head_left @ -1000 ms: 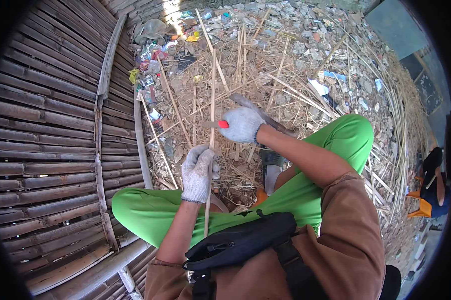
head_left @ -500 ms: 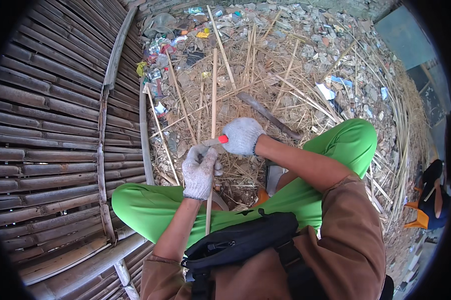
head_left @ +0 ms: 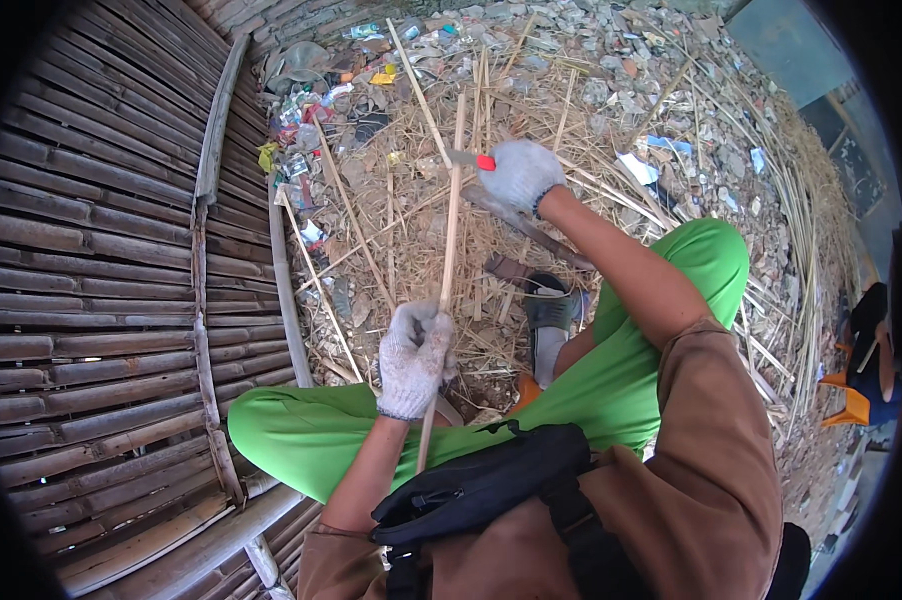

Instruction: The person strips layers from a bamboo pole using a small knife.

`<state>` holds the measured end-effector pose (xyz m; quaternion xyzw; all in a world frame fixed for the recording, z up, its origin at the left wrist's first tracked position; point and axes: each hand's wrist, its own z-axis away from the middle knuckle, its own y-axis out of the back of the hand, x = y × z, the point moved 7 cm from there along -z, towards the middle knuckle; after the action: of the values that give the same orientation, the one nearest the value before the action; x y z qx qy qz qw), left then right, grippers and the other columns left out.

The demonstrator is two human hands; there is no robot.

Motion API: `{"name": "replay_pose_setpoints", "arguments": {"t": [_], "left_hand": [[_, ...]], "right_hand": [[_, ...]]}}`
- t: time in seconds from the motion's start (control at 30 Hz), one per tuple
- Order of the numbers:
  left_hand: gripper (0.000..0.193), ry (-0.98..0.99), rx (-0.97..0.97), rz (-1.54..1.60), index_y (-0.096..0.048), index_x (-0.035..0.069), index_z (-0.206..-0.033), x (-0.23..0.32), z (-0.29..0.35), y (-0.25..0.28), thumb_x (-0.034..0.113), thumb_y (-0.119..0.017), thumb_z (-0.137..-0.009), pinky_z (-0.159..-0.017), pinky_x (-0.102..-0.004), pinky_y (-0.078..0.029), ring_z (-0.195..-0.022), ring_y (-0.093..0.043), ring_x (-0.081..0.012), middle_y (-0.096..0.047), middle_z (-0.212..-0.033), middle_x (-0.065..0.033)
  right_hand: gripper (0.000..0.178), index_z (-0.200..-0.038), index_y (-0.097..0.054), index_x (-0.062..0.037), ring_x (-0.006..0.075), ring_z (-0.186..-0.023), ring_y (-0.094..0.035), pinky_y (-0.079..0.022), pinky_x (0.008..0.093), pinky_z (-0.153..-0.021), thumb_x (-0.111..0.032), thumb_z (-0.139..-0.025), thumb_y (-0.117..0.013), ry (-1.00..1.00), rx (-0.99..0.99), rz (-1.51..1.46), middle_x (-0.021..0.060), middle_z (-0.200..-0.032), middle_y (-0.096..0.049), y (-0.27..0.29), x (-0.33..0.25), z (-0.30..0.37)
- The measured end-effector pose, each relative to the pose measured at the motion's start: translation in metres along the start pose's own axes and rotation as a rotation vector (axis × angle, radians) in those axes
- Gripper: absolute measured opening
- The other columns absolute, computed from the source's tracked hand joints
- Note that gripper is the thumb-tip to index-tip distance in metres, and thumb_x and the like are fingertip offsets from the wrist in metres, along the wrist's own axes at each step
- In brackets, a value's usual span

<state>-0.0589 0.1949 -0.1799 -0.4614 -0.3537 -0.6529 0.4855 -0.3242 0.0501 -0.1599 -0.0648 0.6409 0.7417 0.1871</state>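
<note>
Head view: pale strip (head_left: 451, 240), lengthwise before the person, lower end hidden by black bag (head_left: 481, 487). Gloved left hand (head_left: 414, 355), fingers gripping strip. Gloved right hand (head_left: 520, 175), fingers mostly hidden, clasping red-handled knife (head_left: 485, 162); blade at strip's upper part, contact unclear.

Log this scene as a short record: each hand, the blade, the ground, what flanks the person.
Left hand: gloved, closed around a long pale strip
Right hand: gloved, gripping a knife, red next to the glove
Blade: overlaps the strip's upper part; contact unclear
Ground: straw, rubble
Person's left: bamboo slats
Waist: black pouch
</note>
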Motion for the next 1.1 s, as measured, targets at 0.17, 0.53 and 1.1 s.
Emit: {"name": "replay_pose_setpoints", "arguments": {"t": [0.17,0.53,1.1], "left_hand": [[0.034,0.076,-0.048,0.179,-0.054,0.001,-0.137,-0.016,-0.027,0.007,0.019,-0.064,-0.110,-0.052,-0.0253,-0.052,-0.063,-0.061,-0.0099,-0.065,-0.091,-0.0044],[0.012,0.015,0.083,0.088,-0.061,0.005,-0.115,-0.005,-0.022,0.021,0.014,-0.064,-0.109,-0.049,-0.0247,-0.053,-0.061,-0.061,-0.0091,-0.066,-0.086,-0.0041],[0.025,0.070,-0.098,0.194,-0.053,0.000,-0.125,-0.013,-0.012,0.004,0.020,-0.060,-0.111,-0.051,-0.0221,-0.054,-0.061,-0.061,-0.0068,-0.069,-0.093,-0.0056]], "right_hand": [[0.040,-0.089,-0.080,-0.0070,0.0436,-0.085,-0.076,-0.062,0.0546,-0.080,-0.043,-0.092,-0.061,0.325,-0.098,-0.036,0.0238,-0.088,-0.077,-0.072,-0.044,0.040],[0.037,-0.084,-0.081,-0.0060,0.0430,-0.082,-0.076,-0.062,0.0539,-0.077,-0.039,-0.087,-0.064,0.426,-0.229,-0.064,0.0242,-0.084,-0.076,-0.087,-0.089,0.085],[0.046,-0.095,-0.080,-0.0056,0.0421,-0.095,-0.076,-0.061,0.0521,-0.088,-0.044,-0.094,-0.055,-0.051,0.046,-0.077,0.0247,-0.099,-0.078,0.010,0.011,0.004]]}}
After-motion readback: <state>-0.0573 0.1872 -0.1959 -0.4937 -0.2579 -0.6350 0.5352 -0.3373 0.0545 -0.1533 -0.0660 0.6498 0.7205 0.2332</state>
